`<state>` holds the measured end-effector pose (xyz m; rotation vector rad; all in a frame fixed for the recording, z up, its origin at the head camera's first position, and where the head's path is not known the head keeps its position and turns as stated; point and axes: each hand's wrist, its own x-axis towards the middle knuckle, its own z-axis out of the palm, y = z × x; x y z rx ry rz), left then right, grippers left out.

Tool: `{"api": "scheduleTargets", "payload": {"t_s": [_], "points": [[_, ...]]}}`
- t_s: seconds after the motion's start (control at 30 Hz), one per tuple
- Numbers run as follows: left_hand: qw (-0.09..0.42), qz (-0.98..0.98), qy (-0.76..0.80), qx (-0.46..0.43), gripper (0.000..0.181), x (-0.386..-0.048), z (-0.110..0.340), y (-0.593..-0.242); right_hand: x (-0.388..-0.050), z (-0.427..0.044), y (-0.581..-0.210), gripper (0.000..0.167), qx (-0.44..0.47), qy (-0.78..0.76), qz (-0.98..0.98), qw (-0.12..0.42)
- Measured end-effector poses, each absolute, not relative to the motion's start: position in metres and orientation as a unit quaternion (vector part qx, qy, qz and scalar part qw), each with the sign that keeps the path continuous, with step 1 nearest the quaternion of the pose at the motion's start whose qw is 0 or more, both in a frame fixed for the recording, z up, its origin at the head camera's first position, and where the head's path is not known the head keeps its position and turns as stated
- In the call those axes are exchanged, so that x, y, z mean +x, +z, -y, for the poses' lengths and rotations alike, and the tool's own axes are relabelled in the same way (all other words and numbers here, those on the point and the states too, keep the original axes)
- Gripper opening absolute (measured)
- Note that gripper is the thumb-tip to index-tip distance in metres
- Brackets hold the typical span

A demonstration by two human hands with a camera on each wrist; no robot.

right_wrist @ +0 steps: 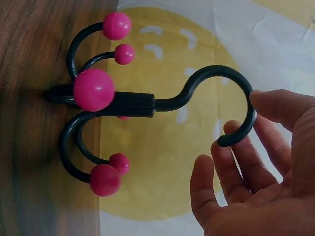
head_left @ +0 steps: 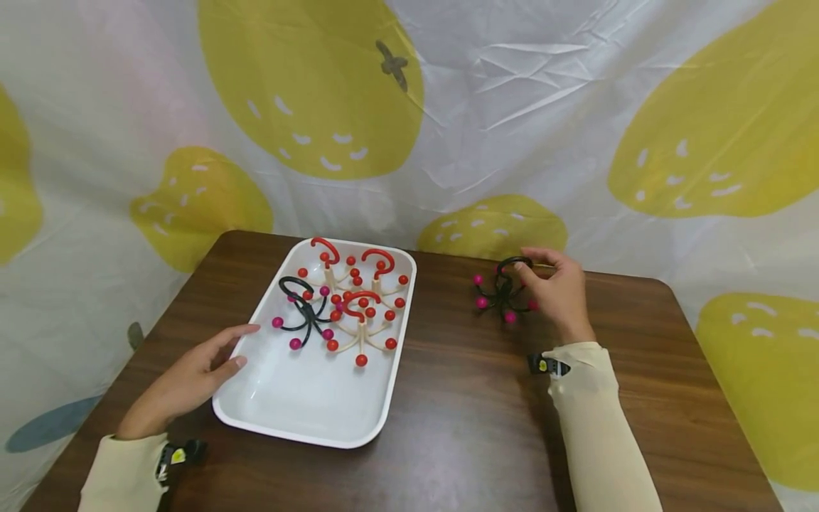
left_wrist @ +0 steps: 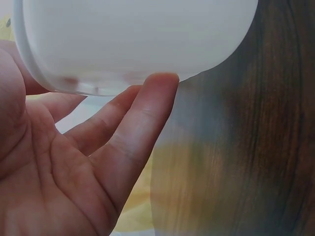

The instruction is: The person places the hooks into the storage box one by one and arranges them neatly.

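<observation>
In the head view, my left hand lies at the left side of a white tray, fingers extended and touching its rim and outer wall. The left wrist view shows fingertips against the tray's outside. My right hand is at the top of a black multi-arm hook hanger with pink ball tips. Thumb and fingers curl round its curved hook, the thumb touching the outer bend. This hanger stands upright on the table, hook up. Another black hanger leans in the tray beside several beige ones with red hooks.
The tray sits left of centre on a dark wooden table. Behind the table hangs a pale curtain with large yellow fruit shapes, close to its back edge. Its front half, the tray's near end, holds no hangers.
</observation>
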<state>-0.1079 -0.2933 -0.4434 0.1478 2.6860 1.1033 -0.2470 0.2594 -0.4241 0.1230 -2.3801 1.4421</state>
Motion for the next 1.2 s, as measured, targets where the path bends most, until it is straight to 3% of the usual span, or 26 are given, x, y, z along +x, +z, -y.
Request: {"api": "scheduleTargets", "payload": {"t_s": [0.2, 0.63, 1.2], "points": [[0.114, -0.916, 0.382, 0.053, 0.056, -0.108, 0.295, -0.445, -0.248, -0.259, -0.428, 0.036, 0.056, 0.503, 0.849, 0.151], [0.124, -0.916, 0.379, 0.045, 0.057, -0.108, 0.294, -0.444, -0.249, -0.256, -0.427, 0.024, 0.073, 0.474, 0.860, 0.172], [0.122, -0.917, 0.377, 0.048, 0.057, -0.107, 0.295, -0.444, -0.241, -0.254, -0.414, 0.025, 0.079, 0.461, 0.866, 0.177]]}}
